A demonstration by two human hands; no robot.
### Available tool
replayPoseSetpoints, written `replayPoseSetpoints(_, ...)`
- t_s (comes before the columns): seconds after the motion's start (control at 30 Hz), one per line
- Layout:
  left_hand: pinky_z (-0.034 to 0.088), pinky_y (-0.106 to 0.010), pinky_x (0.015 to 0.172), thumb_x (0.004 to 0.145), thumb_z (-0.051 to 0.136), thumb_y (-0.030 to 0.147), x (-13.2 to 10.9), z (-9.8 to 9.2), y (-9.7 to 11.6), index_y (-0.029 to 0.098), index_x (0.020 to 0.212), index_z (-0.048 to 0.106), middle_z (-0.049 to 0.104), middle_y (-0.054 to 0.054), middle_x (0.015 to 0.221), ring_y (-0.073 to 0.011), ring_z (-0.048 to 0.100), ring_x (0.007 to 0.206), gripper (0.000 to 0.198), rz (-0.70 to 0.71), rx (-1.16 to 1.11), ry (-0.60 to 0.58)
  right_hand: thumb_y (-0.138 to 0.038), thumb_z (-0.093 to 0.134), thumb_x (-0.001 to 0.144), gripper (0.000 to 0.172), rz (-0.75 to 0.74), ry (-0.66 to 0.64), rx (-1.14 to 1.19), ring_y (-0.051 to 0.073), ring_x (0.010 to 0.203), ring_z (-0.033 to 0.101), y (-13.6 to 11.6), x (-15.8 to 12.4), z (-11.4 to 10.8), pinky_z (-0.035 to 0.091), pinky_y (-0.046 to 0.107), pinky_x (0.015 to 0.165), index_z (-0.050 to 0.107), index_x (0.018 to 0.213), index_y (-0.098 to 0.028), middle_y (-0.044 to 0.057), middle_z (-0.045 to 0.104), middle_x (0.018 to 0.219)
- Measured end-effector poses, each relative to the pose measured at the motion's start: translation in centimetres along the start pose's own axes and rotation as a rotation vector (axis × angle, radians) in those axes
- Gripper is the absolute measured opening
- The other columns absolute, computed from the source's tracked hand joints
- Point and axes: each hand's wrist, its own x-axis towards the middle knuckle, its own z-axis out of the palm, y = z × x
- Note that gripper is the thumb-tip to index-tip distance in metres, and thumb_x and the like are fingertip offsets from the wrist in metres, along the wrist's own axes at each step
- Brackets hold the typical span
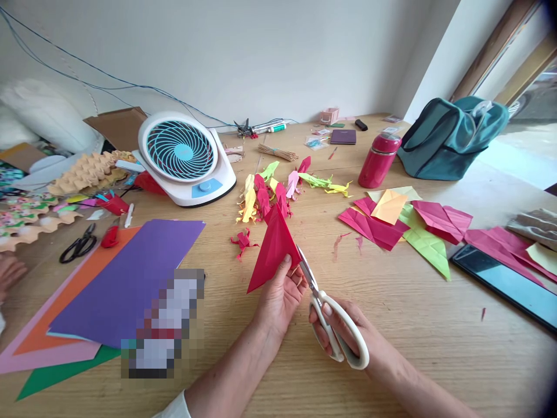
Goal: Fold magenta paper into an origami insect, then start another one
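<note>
White-handled scissors (pixel 319 295) are grasped by the right hand (pixel 363 331), blades held at the right edge of the folded red paper (pixel 274 252), which is pinched by the left hand (pixel 282 299) above the counter (pixel 409 307), where room is left between the purple sheet (pixel 126 278) and the dark-screened device (pixel 513 290). The red flask (pixel 378 162) is capped, its contents hidden, while clear plastic (pixel 482 107) is shown atop the teal bag (pixel 444 145). The paper is creased into a pointed triangle.

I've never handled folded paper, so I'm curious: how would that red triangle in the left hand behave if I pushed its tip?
The red triangle is probably very light, being paper pinched in the left hand. It seems fairly stiff, since its tip juts out without visible drooping. Its thin edges could bend or crease if pushed.
</note>
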Motion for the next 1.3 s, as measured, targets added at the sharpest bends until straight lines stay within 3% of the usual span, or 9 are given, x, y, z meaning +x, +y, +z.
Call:
replayPoseSetpoints(0.87,0.051,-0.022,0.062,0.068,0.086,0.028,-0.7,0.0,-0.4,0.016,0.088,0.066,0.068,0.002,0.074,-0.0096,0.061,0.060,0.031,0.005,0.021,-0.064,-0.075,0.055,0.081,0.058,0.019,-0.007,0.042,0.009,0.045,0.047,-0.3,-0.2,0.4,0.037,0.022,0.044,0.054,0.083,-0.017,-0.002,0.052,0.056)
replayPoseSetpoints(1.3,0.050,-0.023,0.061,0.070,0.084,0.028,-1.3,0.8,-0.1,0.016,0.084,0.064,0.067,0.001,0.073,-0.0114,0.062,0.061,0.027,-0.017,0.018,-0.021,-0.076,0.052,0.081,0.059,-0.007,-0.019,0.024,0.010,0.045,0.045,-0.2,-0.5,0.8,0.036,0.022,0.044,0.056,0.082,-0.017,-0.003,0.049,0.056)
